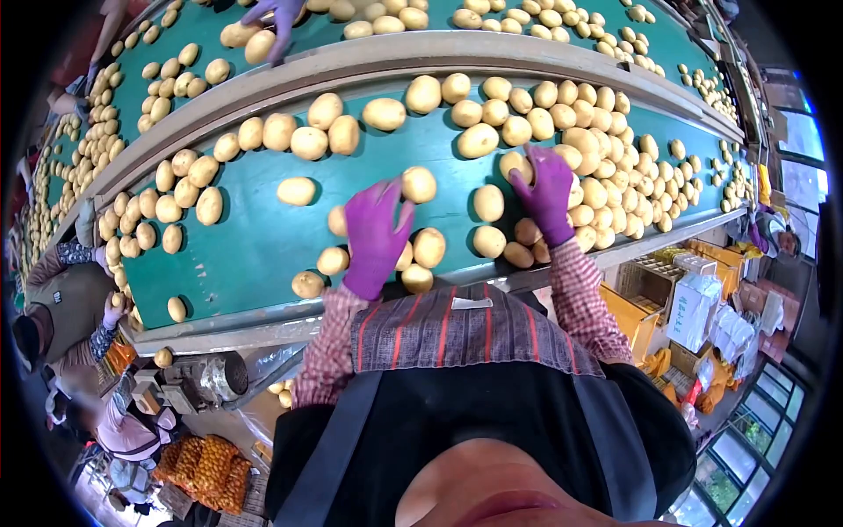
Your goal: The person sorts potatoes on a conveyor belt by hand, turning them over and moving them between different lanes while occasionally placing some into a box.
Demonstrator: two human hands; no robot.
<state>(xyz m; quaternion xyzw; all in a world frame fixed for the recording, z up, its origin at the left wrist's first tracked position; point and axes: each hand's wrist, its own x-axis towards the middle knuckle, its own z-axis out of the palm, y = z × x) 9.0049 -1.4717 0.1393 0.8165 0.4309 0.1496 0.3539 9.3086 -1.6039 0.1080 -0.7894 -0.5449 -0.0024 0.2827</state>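
Note:
Both my hands wear purple gloves over a green conveyor belt covered with yellow potatoes. My left hand lies flat on the belt with fingers apart, its fingertips close to one potato and its palm beside another potato. My right hand reaches into a dense pile of potatoes at the right, fingers spread across them, one finger touching a potato. Neither hand visibly grips anything.
A second green belt runs beyond a grey divider, where another person's purple-gloved hand touches potatoes. A co-worker stands at the left end. Orange crates, white bags and netted potato sacks lie below.

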